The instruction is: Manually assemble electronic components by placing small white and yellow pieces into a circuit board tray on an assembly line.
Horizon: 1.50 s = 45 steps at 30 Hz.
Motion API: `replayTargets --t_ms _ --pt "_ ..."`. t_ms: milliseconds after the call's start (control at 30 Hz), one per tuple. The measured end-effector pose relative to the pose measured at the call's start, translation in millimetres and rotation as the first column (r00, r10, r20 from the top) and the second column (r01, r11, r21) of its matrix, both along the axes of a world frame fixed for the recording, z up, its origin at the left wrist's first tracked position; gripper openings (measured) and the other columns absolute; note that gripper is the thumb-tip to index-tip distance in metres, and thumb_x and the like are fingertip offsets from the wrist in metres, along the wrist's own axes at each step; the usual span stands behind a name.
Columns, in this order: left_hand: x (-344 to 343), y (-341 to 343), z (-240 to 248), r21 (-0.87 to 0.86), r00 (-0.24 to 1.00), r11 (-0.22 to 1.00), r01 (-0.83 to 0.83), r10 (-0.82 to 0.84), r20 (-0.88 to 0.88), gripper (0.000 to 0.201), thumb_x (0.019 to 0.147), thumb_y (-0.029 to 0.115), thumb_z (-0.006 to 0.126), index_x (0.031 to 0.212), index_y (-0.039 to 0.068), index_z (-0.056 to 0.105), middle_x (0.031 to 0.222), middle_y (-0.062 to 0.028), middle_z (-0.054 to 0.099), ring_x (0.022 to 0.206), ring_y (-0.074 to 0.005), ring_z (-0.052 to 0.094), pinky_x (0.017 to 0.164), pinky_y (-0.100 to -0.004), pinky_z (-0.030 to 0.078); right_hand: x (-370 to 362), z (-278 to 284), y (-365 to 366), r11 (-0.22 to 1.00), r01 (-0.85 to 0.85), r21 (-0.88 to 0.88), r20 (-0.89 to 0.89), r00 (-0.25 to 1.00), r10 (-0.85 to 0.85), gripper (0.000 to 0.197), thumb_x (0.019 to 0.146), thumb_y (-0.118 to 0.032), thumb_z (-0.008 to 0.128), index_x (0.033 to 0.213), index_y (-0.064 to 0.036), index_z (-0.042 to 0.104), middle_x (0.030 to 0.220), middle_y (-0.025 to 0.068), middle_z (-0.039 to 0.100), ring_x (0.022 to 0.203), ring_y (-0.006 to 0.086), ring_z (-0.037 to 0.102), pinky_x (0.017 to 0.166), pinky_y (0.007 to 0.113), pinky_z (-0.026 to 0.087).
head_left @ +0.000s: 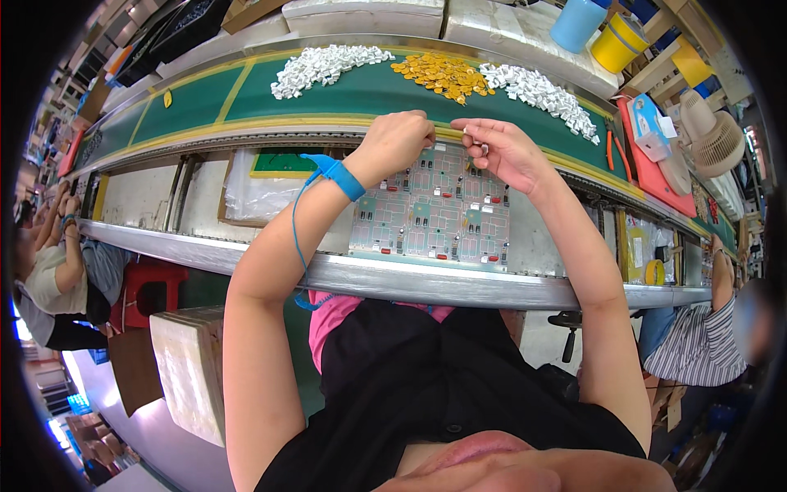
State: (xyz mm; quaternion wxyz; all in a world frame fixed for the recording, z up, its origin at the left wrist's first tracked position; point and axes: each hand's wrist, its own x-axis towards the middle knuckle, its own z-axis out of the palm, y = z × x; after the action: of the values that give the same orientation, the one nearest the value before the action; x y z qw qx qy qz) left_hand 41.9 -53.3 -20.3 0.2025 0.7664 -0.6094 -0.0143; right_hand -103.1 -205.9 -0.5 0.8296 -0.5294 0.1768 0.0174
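A large pale circuit board panel (430, 221) with several small red, black and white parts on it lies on the rails in front of me. My left hand (397, 141), with a blue wrist strap (343, 179), is at the board's far edge. Its fingers are pinched together, and what they hold is hidden. To its right, my right hand (510, 156) is curled above the far right corner, with small white components (483, 149) in its fingers. Beyond my hands lie two heaps of white components (324, 70) (541, 94) and yellow disc-shaped components (444, 75) between them.
A green strip of worktop (197, 107) runs behind the rails. Red-handled pliers (620, 156), a red tray (656, 176), a tissue box (648, 127) and a beige fan (717, 139) stand at right. A metal rail (328, 273) borders the near side. Co-workers sit at both sides.
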Motion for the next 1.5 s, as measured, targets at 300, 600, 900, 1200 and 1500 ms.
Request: replayTargets --t_ms 300,600,900,1200,1500 --pt "53.5 10.9 5.2 -0.242 0.882 0.853 -0.463 0.469 -0.033 0.019 0.081 0.025 0.061 0.091 0.011 0.068 0.087 -0.01 0.066 0.077 -0.0285 0.063 0.066 -0.0372 0.05 -8.3 15.6 24.7 0.771 -0.099 -0.629 -0.115 0.993 0.034 0.026 0.091 -0.023 0.056 0.107 -0.0055 0.065 0.076 -0.0047 0.056 0.06 0.0016 0.038 0.052 0.017 0.034" --pt "126.6 38.0 -22.0 -0.235 0.76 0.739 -0.632 0.649 -0.002 0.021 0.08 0.028 0.063 0.093 0.011 0.065 0.094 -0.0106 0.064 0.082 -0.0318 0.061 0.066 -0.0418 0.048 -13.3 8.3 37.0 0.496 -0.159 -0.854 -0.056 0.975 0.216 0.02 0.08 -0.016 0.066 0.096 -0.0048 0.067 0.074 0.003 0.063 0.067 0.008 0.053 0.063 0.025 0.044" --pt "132.9 39.8 -22.9 -0.179 0.769 0.75 -0.637 0.634 -0.078 0.02 0.081 0.027 0.063 0.088 0.009 0.063 0.087 -0.0115 0.065 0.083 -0.0321 0.06 0.067 -0.0416 0.047 -24.6 13.6 65.1 0.089 -0.27 -0.959 -0.244 0.941 0.233 0.016 0.077 -0.019 0.065 0.08 -0.0028 0.062 0.072 0.0099 0.063 0.069 0.0247 0.06 0.062 0.035 0.046" --pt "121.4 39.4 1.2 -0.141 0.527 0.801 -0.582 0.239 -0.816 0.025 0.081 0.019 0.069 0.097 0.001 0.067 0.071 0.0007 0.06 0.056 -0.0038 0.042 0.046 -0.0186 0.034 -24.2 6.9 63.0 -0.018 -0.26 -0.965 -0.258 0.944 0.204 0.017 0.078 -0.021 0.064 0.081 -0.0044 0.063 0.07 0.0099 0.062 0.068 0.0277 0.06 0.061 0.038 0.045" --pt "72.7 35.0 28.0 -0.089 0.523 0.935 -0.343 0.111 -0.845 0.03 0.085 0.02 0.063 0.109 0.003 0.063 0.081 -0.0007 0.064 0.05 -0.0016 0.035 0.042 -0.0157 0.027 -18.0 18.8 45.2 0.456 -0.111 -0.883 0.006 0.969 0.248 0.02 0.087 -0.008 0.05 0.106 -0.0035 0.057 0.086 0.0012 0.057 0.067 0.0072 0.047 0.06 0.025 0.042"
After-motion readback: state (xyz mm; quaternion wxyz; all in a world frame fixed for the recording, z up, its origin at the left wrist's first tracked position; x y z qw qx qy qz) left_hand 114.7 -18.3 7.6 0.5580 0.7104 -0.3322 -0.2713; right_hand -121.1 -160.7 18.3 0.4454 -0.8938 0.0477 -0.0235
